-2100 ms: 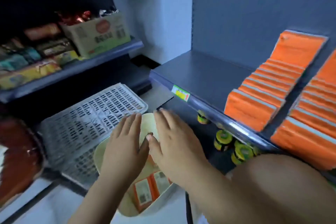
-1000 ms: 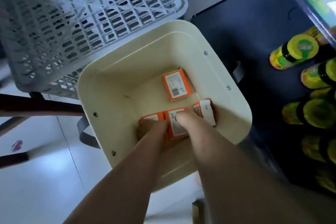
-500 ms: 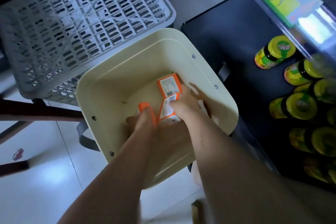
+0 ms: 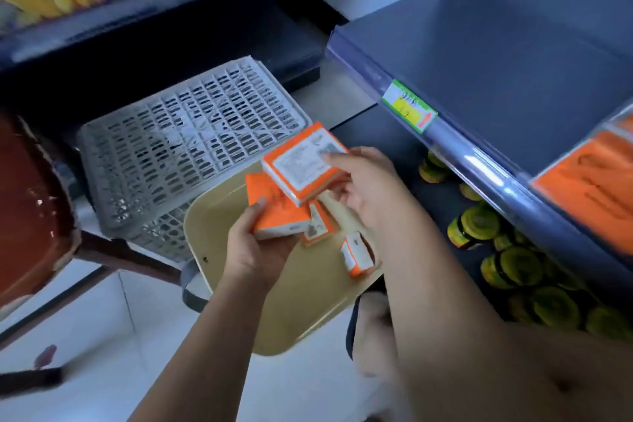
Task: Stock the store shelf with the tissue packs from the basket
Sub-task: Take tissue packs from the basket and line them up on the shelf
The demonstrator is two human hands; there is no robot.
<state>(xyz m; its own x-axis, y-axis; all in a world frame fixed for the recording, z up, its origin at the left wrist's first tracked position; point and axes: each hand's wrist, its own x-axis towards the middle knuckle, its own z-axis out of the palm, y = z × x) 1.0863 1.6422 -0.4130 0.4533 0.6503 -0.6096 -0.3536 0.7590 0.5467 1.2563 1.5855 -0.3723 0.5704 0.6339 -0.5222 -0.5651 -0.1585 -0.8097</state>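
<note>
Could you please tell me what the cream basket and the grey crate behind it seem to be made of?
Cream basket: likely moulded plastic, smooth and matte; solid one-piece walls, rounded rim. Grey crate: probably rigid plastic too, dull finish; its walls are a regular lattice of moulded slots.

Orange tissue packs [image 4: 305,164], held over cream basket [image 4: 301,305] — two spare packs [image 4: 356,255] inside

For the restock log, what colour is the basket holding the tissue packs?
Cream, a pale yellowish beige; the basket shows best in the head view.
</note>
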